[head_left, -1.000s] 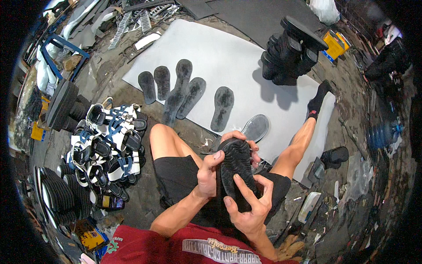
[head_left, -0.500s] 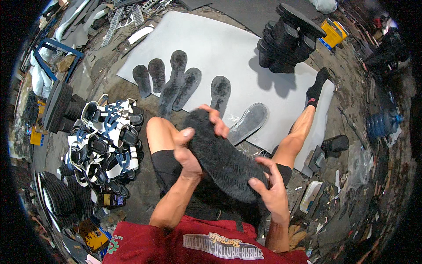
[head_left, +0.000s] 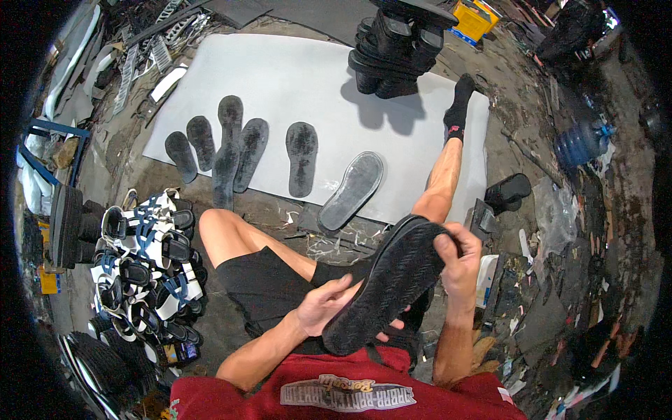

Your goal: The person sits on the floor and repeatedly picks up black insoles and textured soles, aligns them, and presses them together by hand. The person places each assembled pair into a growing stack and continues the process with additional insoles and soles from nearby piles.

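Both my hands hold a black shoe sole (head_left: 385,290) over my lap, its ribbed tread facing up. It slants from lower left to upper right. A second edge shows along its upper left side, but I cannot tell whether it is another layer. My left hand (head_left: 327,304) grips the lower end, thumb on the near side and fingertips showing past the far edge. My right hand (head_left: 460,260) pinches the upper end, thumb on the tread. Beyond, a grey sole (head_left: 352,190) with a pale rim and a dark sole-shaped piece (head_left: 302,159) lie on the white sheet.
Several more dark sole pieces (head_left: 227,154) lie along the near left of the white sheet (head_left: 280,63). A stack of black soles (head_left: 395,56) stands at its far side. White and navy sandals (head_left: 147,255) are heaped at left. A blue water bottle (head_left: 581,145) lies at right.
The sole has turned: its upper end now points right instead of left, and the right hand has risen to that end. The left hand has shifted down to the lower end. The view has shifted too.
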### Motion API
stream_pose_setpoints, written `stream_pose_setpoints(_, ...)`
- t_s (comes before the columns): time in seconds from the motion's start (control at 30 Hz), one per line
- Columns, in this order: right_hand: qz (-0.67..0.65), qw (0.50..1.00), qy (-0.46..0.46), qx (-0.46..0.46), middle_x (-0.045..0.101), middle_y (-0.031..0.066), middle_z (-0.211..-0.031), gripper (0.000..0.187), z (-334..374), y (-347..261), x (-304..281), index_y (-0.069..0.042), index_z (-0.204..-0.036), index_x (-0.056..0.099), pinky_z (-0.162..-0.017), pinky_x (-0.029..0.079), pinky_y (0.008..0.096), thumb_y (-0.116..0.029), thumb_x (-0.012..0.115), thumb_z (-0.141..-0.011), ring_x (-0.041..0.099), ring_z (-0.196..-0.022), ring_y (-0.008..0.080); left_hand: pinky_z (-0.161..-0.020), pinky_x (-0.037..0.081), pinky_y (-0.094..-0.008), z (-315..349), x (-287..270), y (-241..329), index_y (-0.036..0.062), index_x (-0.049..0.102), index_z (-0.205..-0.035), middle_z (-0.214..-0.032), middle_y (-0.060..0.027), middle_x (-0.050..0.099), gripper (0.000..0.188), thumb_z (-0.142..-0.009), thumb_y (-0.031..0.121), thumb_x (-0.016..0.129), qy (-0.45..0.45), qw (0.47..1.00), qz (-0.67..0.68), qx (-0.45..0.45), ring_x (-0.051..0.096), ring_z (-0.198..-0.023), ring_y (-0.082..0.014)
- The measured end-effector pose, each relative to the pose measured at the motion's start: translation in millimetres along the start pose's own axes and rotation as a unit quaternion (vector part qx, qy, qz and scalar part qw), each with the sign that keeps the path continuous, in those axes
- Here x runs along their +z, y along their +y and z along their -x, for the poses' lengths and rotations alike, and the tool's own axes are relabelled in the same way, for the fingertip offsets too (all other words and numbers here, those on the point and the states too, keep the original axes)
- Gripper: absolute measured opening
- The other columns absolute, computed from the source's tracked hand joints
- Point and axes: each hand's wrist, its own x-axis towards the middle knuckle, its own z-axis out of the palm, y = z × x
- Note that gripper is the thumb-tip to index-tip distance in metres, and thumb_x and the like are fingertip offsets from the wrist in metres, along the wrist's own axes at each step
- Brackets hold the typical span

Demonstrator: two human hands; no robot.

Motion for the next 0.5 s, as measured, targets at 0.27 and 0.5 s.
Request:
stream_pose_setpoints(0.27,0.246,0.955,0.089,-0.136,0.077,0.0108,-0.094,0.015,1,-23,20,0.001,-0.099,0.079,-0.083,0.053,0.0326,-0.011,0.085,-0.093,0.07,-0.087,0.0205,-0.09,0.06,-0.0387,-16,-11,-10,-0.0005,0.052,-0.149,-0.128,-0.0169,0.068,0.101,-0.103,0.085,0.024,0.106,0.977,-0.172,-0.066,0.07,-0.104,-0.0256)
stream_pose_setpoints(0.5,0.288,0.942,0.103,-0.138,0.077,0.0107,-0.091,0.018,6,-27,26,-0.001,-0.098,0.08,-0.076,0.052,0.0348,-0.01,0.09,-0.086,0.067,-0.081,0.0223,-0.094,0.06,-0.0389,-9,-14,-17,-0.0011,0.051,-0.153,-0.135,-0.0174,0.068,0.087,-0.112,0.071,0.023,0.053,0.988,-0.137,-0.041,0.07,-0.113,-0.0238)
